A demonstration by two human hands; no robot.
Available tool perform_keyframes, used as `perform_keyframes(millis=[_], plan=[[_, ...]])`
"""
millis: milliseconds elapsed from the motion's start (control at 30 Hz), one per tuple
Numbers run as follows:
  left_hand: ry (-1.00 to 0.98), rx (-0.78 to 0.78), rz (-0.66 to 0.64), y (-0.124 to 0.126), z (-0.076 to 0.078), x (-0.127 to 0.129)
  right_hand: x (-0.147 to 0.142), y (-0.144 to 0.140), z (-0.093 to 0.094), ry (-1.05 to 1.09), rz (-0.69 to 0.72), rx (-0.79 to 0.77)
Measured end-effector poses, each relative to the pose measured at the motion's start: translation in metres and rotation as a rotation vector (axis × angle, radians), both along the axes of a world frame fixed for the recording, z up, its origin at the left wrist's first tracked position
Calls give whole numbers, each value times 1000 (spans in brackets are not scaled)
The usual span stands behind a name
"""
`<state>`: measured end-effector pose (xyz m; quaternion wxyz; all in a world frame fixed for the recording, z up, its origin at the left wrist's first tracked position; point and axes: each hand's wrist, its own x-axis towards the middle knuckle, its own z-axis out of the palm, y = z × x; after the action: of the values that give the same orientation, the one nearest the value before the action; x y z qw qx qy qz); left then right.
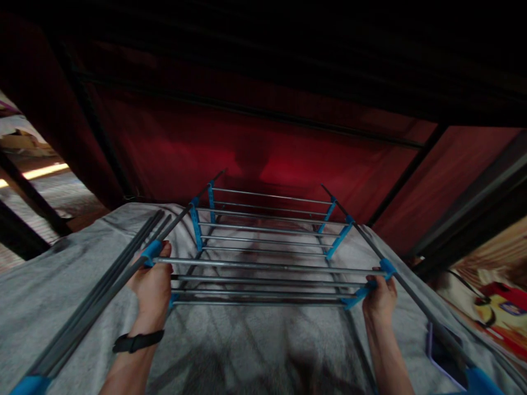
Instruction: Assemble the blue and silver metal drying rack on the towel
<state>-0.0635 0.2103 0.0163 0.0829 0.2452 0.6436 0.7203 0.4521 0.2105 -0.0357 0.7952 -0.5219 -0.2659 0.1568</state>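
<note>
Item: folding drying rack, grey metal rods with blue plastic joints, lying over a grey cloth on a bed. It sits straight ahead of you, rods running left to right, with a red fabric panel behind it.

Your left hand is closed around the rack's left side bar at a blue joint, thumb over the nearest rod. A black wristband sits on that wrist.

Your right hand is closed on the right side bar, fingers curled at a blue joint.

A bundle of loose grey rods lies diagonally just left of your left hand.

At the far right edge, a red and yellow package carries a label; its writing is too blurred to read. No brand shows on the rack.
</note>
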Motion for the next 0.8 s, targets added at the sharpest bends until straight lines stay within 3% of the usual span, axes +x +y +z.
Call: perform_keyframes(millis=[333,533,667,800], plan=[[18,-10,-9,-4,2,2,-1,1,2,40,-28,-25],[45,28,-46,3,-14,-8,0,-2,0,-23,-8,-84],[162,88,-29,5,-26,-13,4,-10,-17,-111,-25,-169],[325,116,-7,-5,-35,-12,1,-37,-44,-168,3,-257]])
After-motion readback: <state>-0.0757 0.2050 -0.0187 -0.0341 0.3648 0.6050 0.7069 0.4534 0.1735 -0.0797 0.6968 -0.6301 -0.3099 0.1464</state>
